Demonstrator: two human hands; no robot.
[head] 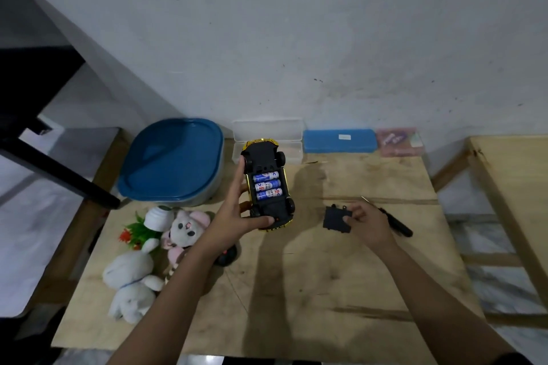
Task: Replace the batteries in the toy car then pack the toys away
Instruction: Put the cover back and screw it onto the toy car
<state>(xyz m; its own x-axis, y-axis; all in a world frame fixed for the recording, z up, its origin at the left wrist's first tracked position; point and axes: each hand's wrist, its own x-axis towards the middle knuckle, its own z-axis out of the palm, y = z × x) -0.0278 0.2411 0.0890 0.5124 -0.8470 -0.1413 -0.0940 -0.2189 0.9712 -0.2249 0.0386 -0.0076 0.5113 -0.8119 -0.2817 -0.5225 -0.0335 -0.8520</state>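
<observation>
With car (268, 184) held belly-up at frame centre in left hand (237, 213), long axis toward wall, three batteries (267, 186) lying crosswise: cover (336, 220) pinched in right hand (369, 224), just right of open bay.

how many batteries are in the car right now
3, side by side in the open bay of the upturned toy car: far, middle, near. None seen loose on the table.
</observation>
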